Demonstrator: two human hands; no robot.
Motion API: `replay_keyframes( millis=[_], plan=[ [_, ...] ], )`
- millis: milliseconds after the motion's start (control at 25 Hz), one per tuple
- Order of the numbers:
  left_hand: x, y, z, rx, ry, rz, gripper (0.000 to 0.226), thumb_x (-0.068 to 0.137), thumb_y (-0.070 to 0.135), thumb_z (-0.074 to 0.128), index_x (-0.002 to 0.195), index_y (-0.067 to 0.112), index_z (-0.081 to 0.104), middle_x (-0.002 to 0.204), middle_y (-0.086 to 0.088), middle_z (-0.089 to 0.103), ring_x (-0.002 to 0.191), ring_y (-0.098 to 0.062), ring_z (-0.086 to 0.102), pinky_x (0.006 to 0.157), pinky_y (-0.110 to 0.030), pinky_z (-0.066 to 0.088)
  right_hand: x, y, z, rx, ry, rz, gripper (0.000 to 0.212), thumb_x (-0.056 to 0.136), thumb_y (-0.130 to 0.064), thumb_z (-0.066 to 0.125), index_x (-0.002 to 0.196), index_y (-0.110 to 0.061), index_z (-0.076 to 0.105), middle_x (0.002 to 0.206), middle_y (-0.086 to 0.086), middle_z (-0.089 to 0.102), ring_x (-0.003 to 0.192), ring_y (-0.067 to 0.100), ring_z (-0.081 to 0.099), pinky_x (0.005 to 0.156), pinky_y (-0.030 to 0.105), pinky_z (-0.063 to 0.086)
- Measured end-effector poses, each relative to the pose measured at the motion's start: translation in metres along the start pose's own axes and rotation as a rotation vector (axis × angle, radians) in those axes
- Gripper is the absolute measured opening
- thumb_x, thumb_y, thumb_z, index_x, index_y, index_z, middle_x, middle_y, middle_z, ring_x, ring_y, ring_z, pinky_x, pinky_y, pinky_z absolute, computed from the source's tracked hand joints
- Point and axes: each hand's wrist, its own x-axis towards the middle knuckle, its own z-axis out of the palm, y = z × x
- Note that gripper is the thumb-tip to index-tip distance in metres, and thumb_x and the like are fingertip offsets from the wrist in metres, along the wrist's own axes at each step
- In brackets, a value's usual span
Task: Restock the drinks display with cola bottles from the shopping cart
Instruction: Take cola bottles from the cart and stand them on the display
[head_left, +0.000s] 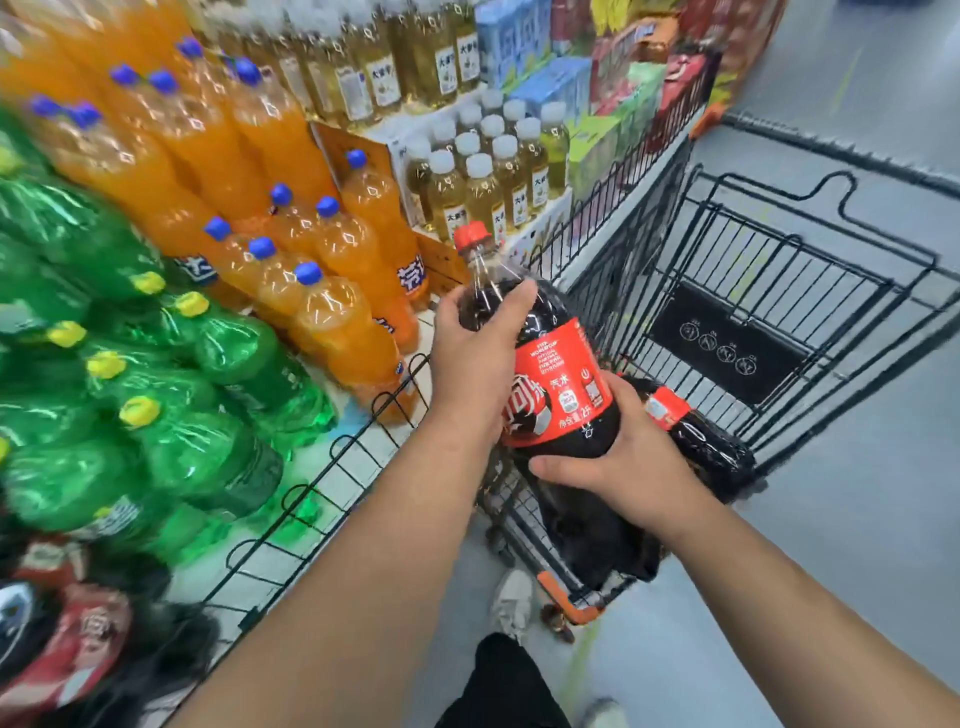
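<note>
Two bare forearms reach in from the bottom edge, their upper parts cut off by the frame. Left hand (470, 364) grips the shoulder of a cola bottle (561, 384) below its red cap. Right hand (623, 457) cups and grips the bottle's lower body, hiding part of it. Both hands hold the bottle tilted in the centre of the frame, above the near corner of the shopping cart (779, 291) and just beside the drinks display (322, 467).

A second cola bottle (696, 431) lies in the cart, partly behind the right hand. Whatever dark mass sits beneath it is hard to make out.

On the held bottle's red label, "汽水" is readable in white; the smaller print is too fine.

At lower left, red-labelled bottles (78, 639) are too blurred to count. Green bottles (208, 364) with yellow caps fill the left. Orange bottles (332, 249) show at least twelve blue caps. Pale yellow bottles (467, 192) with white caps stand at upper centre.
</note>
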Motion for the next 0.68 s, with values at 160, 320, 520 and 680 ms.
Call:
replay_keyframes(
  millis=[160, 320, 520, 680],
  plan=[
    [-0.044, 0.033, -0.039, 0.001, 0.096, 0.098, 0.08, 0.053, 0.061, 0.085, 0.123, 0.034, 0.056, 0.104, -0.001, 0.076, 0.084, -0.023, 0.077, 0.086, -0.052, 0.061, -0.033, -0.029, 0.02, 0.039, -0.059, -0.115, 0.086, 0.052, -0.035, 0.096, 0.115, -0.05, 0.039, 0.103, -0.031, 0.059, 0.088, -0.026, 0.053, 0.074, 0.004, 0.042],
    [-0.081, 0.051, -0.08, -0.049, 0.174, 0.145, 0.082, 0.057, 0.054, 0.085, 0.129, 0.029, 0.055, 0.107, -0.003, 0.076, 0.085, -0.024, 0.078, 0.086, -0.051, 0.062, -0.06, -0.05, 0.044, 0.041, -0.139, -0.187, 0.089, 0.049, -0.043, 0.096, 0.117, -0.053, 0.04, 0.103, -0.032, 0.061, 0.094, -0.018, 0.057, 0.081, 0.016, 0.044],
    [-0.137, 0.069, -0.14, -0.112, 0.275, 0.217, 0.042, 0.078, 0.037, 0.086, 0.112, 0.027, 0.063, 0.1, -0.003, 0.078, 0.087, -0.025, 0.077, 0.088, -0.05, 0.061, -0.106, -0.089, 0.08, 0.018, -0.237, -0.28, 0.094, 0.053, -0.043, 0.095, 0.124, -0.052, 0.034, 0.104, -0.032, 0.057, 0.092, -0.019, 0.053, 0.076, 0.009, 0.041],
    [-0.191, 0.077, -0.203, -0.117, 0.315, 0.338, 0.046, 0.087, 0.029, 0.08, 0.126, 0.019, 0.059, 0.109, -0.005, 0.076, 0.09, -0.02, 0.075, 0.079, -0.037, 0.061, -0.151, -0.112, 0.122, 0.014, -0.297, -0.35, 0.1, 0.041, -0.056, 0.092, 0.124, -0.054, 0.036, 0.11, -0.027, 0.062, 0.103, -0.002, 0.061, 0.091, 0.027, 0.05]
  ],
)
